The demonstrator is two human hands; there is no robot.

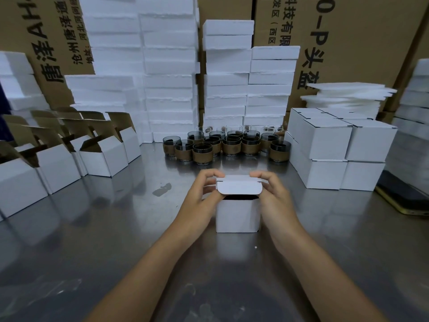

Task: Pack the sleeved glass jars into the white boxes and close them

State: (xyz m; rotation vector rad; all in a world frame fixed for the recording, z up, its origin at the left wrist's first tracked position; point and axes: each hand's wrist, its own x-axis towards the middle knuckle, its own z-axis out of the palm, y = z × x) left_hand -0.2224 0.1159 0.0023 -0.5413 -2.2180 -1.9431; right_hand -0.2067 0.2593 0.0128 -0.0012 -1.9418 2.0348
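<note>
Forearms came in from the bottom edge, both meeting at one white box [238, 216] at table centre. Box stood upright, opening up, roughly cubic, so no clear long axis. Its lid [239, 189] hinged on the far side, long edge running left-right, rounded tuck flap pointing toward the camera and angled down. Lid was partly down; a dark gap showed under the flap. Contents could not be told.

Left hand [199, 196] pinched the lid's left end, fingers curled over the top, thumb beneath. Right hand [275, 196] did the same on the right end. Narrow grip on both, holding the lid.

Table [116, 240] was shiny grey metal, reflective, with a small dark stain [162, 189] left of the box.

Jars [228, 145] stood in a cluster behind the box, upright, mouths up, brown sleeves around smoky glass, something dark inside each. Open boxes [102, 154] sat in rows at left, brown-lined flaps up, insides not visible. Closed boxes [325, 145] were stacked two high at right. Foam blocks [169, 66] were piled high along the back, loose foam sheets [346, 96] behind the closed boxes. Brown cartons [359, 43] with printed characters formed the backdrop. Phone [404, 201] lay flat at far right, just beside the closed boxes.
</note>
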